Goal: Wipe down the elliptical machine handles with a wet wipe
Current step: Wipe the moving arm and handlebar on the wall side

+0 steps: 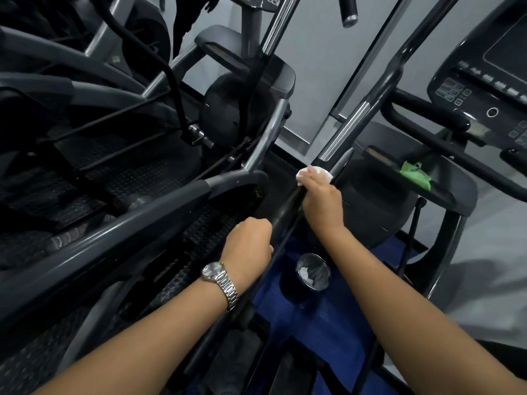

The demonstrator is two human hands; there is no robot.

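Observation:
A long black elliptical handle bar (288,208) with a chrome section (346,129) higher up runs diagonally through the middle. My right hand (320,199) grips the bar with a white wet wipe (313,173) wrapped under its fingers, just below the chrome part. Lower on the same bar, my left hand (249,243), with a silver watch on its wrist, curls round the black tube.
The elliptical's console (484,89) stands at the right, with a green wipes packet (416,176) on its dark shelf. A small bin lined with a bag (313,270) sits on blue floor below. Another machine's grey arms (114,220) and pedals crowd the left.

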